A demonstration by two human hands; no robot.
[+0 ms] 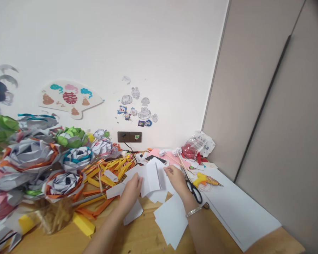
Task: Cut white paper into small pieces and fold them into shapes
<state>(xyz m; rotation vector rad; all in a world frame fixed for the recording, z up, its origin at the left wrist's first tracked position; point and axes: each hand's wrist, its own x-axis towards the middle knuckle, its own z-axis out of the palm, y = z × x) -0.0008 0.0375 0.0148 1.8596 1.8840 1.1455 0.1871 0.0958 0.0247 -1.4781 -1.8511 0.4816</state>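
The left hand's fingers [140,181] are closed on the near left edge of the folded white paper [151,178], which lies just to their right, its long axis running away from the person. The right hand's fingers [166,170] are pinched narrow beyond its right edge, slightly farther off; whether they grip any paper, I cannot tell. The left is nearer. Scissors [196,193] lie beside the right wrist.

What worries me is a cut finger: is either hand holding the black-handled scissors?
No, the black-handled scissors lie beside the wrist of the right hand, while the left hand is at the folded white paper.
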